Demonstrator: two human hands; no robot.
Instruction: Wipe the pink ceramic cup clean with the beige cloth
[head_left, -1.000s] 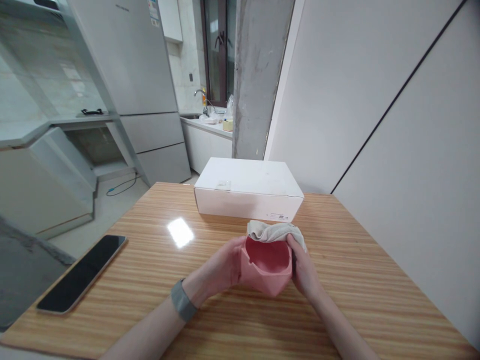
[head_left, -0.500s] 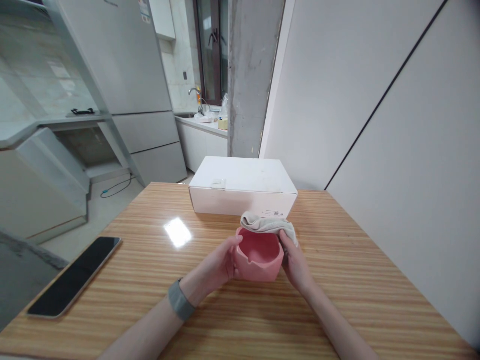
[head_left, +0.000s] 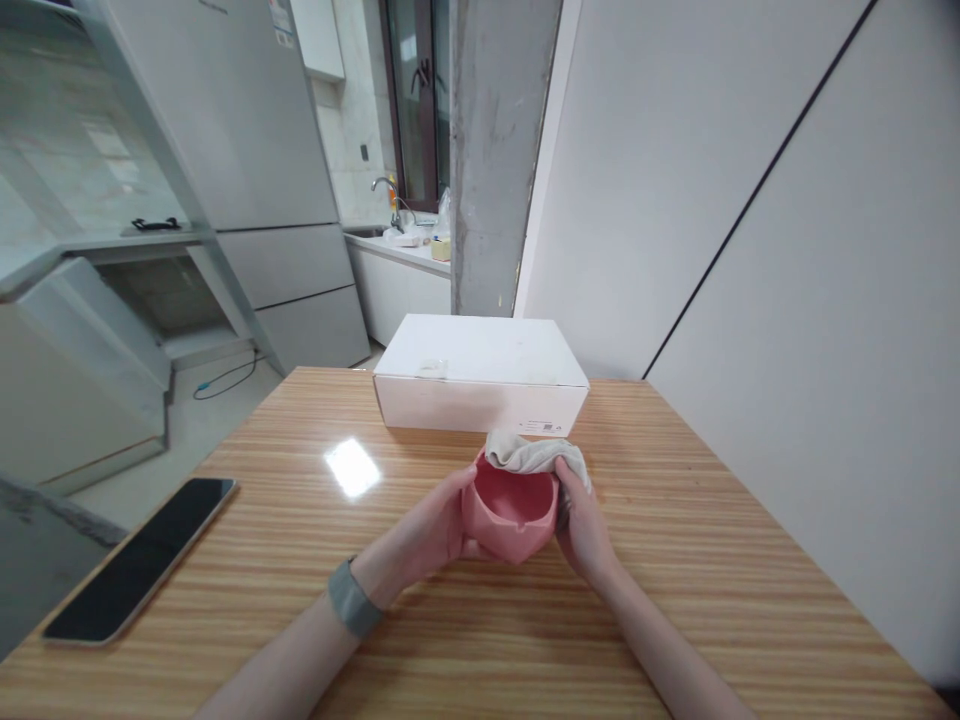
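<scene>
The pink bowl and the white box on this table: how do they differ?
The pink faceted bowl is open-topped and angular, while the white cardboard box is closed and larger. The bowl is gripped between the left hand and right hand, with a beige cloth over its rim; the box sits untouched on the wooden table. Both have flat faces and a matte finish.
</scene>
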